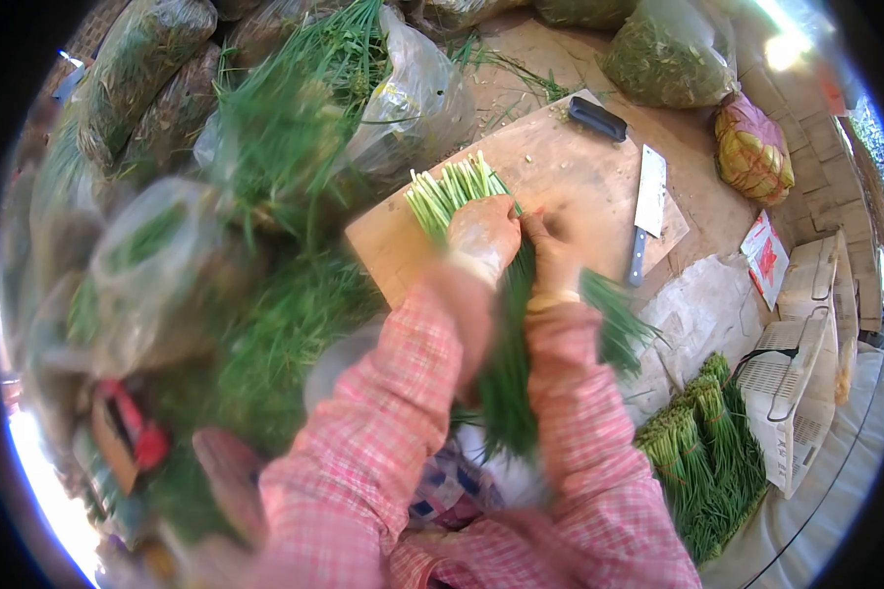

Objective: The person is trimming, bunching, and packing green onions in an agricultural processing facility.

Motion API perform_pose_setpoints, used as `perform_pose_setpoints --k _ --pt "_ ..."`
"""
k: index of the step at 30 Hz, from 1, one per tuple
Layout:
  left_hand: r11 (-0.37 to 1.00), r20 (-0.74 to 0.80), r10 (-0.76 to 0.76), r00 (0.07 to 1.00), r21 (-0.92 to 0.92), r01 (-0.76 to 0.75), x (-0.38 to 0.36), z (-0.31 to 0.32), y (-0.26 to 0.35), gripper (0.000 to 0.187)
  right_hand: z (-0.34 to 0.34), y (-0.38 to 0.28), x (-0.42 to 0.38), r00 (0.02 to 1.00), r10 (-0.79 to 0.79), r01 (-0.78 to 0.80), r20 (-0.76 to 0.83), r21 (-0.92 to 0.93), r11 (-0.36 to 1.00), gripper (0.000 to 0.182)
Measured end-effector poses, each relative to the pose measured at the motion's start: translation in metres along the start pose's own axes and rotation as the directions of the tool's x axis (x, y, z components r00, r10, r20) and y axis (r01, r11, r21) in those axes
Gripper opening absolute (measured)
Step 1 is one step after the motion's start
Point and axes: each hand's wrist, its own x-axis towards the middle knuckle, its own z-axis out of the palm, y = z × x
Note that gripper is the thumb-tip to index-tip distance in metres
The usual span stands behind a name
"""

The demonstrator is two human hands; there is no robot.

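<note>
A bunch of green chives (452, 194) lies over the near edge of a wooden cutting board (521, 147), pale cut ends pointing away from me and long leaves hanging toward my lap. My left hand (486, 234) is wrapped round the bunch just below the pale ends. Close beside it, my right hand (557, 257) has its fingers pinched together against the bunch; whatever is between them is too small to make out. To the right on the board rests a cleaver (650, 191) with a dark handle. A black box-shaped object (597, 119) sits at the board's far corner.
Tied bundles of chives (702, 442) lie at the lower right beside white plastic crates (786, 393). Loose greens (304, 108) and clear plastic bags (413, 98) crowd the left. A filled bag (670, 59) and a reddish wrapped bundle (753, 149) stand at the back right.
</note>
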Motion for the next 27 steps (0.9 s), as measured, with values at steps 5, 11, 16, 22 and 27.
perform_pose_setpoints --k 5,11,16,22,27 --pt "0.85 -0.124 0.527 0.841 0.085 -0.52 -0.015 -0.014 -0.017 0.055 0.002 0.004 0.002 0.996 0.066 -0.061 -0.053 0.091 0.994 0.008" --pt "0.602 0.105 0.742 0.663 0.331 -0.727 0.011 -0.016 -0.046 0.061 0.014 -0.02 -0.01 0.978 -0.163 0.169 -0.127 0.03 0.985 0.004" --pt "0.488 0.043 0.814 0.579 0.491 -0.722 0.027 0.01 -0.067 0.064 0.044 -0.032 -0.065 0.641 -0.705 0.742 0.303 -0.477 0.47 0.01" --pt "0.679 -0.014 0.734 0.678 -0.003 -0.735 0.005 -0.02 -0.044 0.037 0.023 -0.058 -0.042 0.997 -0.069 0.066 0.026 0.093 0.994 0.008" --pt "0.721 0.047 0.618 0.785 -0.431 -0.542 -0.004 -0.031 -0.038 0.022 0.016 -0.058 -0.03 0.982 0.165 -0.185 0.093 0.283 0.941 0.006"
